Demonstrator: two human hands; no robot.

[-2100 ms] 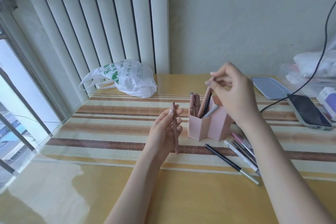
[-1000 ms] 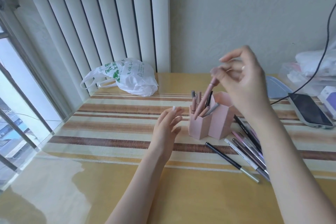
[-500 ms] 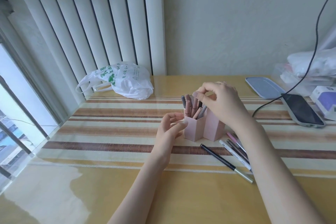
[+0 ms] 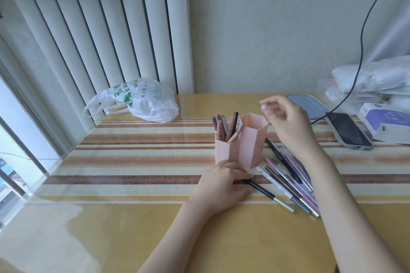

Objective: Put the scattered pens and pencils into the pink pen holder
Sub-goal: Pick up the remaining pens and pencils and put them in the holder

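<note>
The pink pen holder [image 4: 253, 146] stands mid-table as two joined hexagonal tubes. Its left tube holds several pens [image 4: 225, 127]; the taller right tube shows nothing inside. Several scattered pens [image 4: 288, 175] lie fanned out on the striped mat just right of the holder. My left hand [image 4: 224, 182] lies palm down in front of the holder, its fingertips closed on the near end of a black pen [image 4: 263, 190] with a silver-green cap, which still rests on the table. My right hand [image 4: 286, 122] hovers above and right of the holder, fingers loosely apart and holding nothing.
A white plastic bag [image 4: 144, 102] sits at the back left by the blinds. A phone [image 4: 348, 131] on a black cable, a blue-grey tray [image 4: 310, 104], a white and purple box [image 4: 386, 119] and stacked bags crowd the right side.
My right hand let a pink pen go into the holder's left tube and lifted away to the right. My left hand dropped from beside the holder onto the black pen.
</note>
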